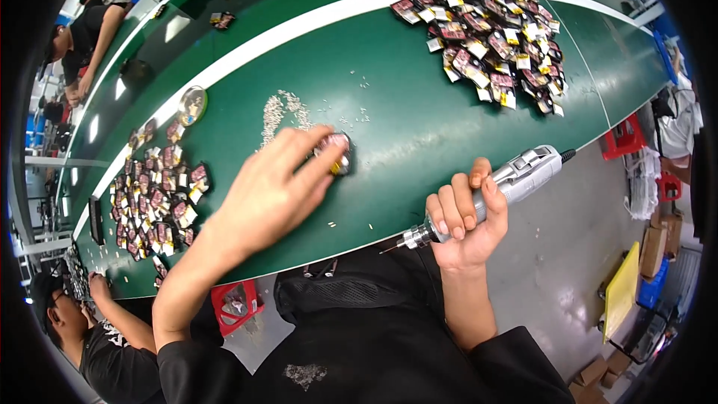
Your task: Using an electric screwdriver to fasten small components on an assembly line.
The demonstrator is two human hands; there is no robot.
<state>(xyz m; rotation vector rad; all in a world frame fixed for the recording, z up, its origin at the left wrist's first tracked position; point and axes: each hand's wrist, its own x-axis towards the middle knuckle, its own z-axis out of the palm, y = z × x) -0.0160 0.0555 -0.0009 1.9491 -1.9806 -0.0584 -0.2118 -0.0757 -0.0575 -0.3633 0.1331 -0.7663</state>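
My left hand point(269, 191) reaches over the green table with its fingers closed on a small black part point(333, 153) that has a pinkish face and a yellow patch. The fingers cover much of this part. Just beyond that hand lies a loose heap of tiny pale slender pieces point(275, 114), too small to name surely. In my right hand point(465, 217) is a silver electric screwdriver point(523, 172), held just off the table's front edge. Its thin bit points left, and a black cord leaves its far end.
A big pile of similar black parts with white and yellow tabs point(493, 37) lies far right; a smaller pile point(157, 198) sits at left beside a round container point(192, 105). A co-worker point(112, 337) works at lower left. Red stools point(235, 305) stand below the table point(419, 142).
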